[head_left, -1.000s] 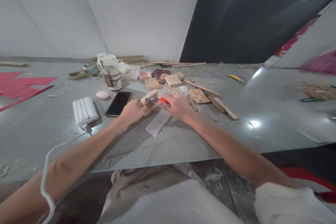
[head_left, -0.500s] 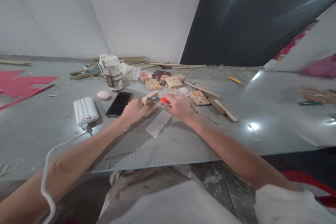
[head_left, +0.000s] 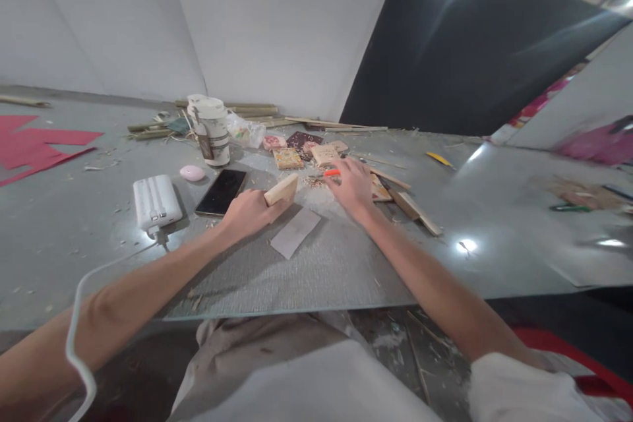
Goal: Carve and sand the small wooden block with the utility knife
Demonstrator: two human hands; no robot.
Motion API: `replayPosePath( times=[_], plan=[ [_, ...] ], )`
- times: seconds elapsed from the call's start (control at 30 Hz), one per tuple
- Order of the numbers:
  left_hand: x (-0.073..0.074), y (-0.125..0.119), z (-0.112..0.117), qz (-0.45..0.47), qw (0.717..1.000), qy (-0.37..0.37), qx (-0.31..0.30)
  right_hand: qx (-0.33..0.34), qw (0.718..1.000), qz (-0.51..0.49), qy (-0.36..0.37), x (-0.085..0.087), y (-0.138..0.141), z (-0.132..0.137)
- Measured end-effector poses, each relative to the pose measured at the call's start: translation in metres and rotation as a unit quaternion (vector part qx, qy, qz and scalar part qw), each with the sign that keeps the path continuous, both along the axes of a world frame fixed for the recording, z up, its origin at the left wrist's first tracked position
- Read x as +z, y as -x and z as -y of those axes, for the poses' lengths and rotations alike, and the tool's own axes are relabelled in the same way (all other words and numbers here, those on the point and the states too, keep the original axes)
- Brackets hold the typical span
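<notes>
My left hand (head_left: 250, 214) is closed around a pale wooden block (head_left: 281, 190), which sticks out past the fingers to the right, tilted up. My right hand (head_left: 352, 188) is a short way to the right, over the wood shavings, with its fingers at the orange handle (head_left: 331, 173) of a knife. The knife's grey blade points left, low over the shavings and apart from the block. Part of the handle is hidden under the fingers. Just in front of the block a grey rectangular sheet (head_left: 295, 233) lies flat on the textured mat (head_left: 297, 283).
Behind the hands lie carved wooden tiles (head_left: 287, 158), several sticks and bamboo pieces. To the left are a phone (head_left: 221, 192), a white power bank (head_left: 157, 203) with a cable, a pink oval object (head_left: 192, 173) and a lidded cup (head_left: 211, 135). A yellow cutter (head_left: 440, 159) lies right.
My right hand has moved the orange-handled knife off the block, to the right and down toward the shavings. My left hand keeps the block. The view has shifted slightly.
</notes>
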State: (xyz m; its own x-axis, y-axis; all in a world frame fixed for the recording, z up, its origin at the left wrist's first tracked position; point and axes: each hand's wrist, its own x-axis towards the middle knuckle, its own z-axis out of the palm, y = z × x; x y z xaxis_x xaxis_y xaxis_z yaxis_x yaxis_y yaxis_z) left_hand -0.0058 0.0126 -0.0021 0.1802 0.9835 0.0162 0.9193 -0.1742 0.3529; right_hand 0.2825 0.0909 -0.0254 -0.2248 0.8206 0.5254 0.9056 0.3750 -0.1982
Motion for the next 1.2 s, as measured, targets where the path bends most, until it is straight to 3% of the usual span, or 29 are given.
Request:
replayPosePath(
  times=[0.1, 0.23, 0.33, 0.87, 1.2],
  plan=[
    [0.002, 0.000, 0.002, 0.005, 1.000, 0.004, 0.003, 0.121, 0.991, 0.019, 0.044, 0.000, 0.016, 0.018],
    [0.002, -0.001, 0.004, 0.007, 1.000, 0.001, 0.006, 0.302, 0.944, 0.059, 0.120, 0.000, 0.030, 0.040],
    [0.002, -0.002, 0.004, 0.007, 1.000, -0.002, 0.009, 0.363, 0.915, 0.065, 0.165, 0.002, 0.033, 0.044],
    [0.002, -0.001, 0.004, 0.015, 1.000, 0.003, 0.006, 0.306, 0.910, -0.004, 0.281, 0.002, 0.020, 0.037],
    [0.004, -0.001, 0.005, -0.005, 1.000, 0.004, 0.007, 0.301, 0.910, -0.016, 0.285, 0.006, 0.020, 0.040]
  ],
)
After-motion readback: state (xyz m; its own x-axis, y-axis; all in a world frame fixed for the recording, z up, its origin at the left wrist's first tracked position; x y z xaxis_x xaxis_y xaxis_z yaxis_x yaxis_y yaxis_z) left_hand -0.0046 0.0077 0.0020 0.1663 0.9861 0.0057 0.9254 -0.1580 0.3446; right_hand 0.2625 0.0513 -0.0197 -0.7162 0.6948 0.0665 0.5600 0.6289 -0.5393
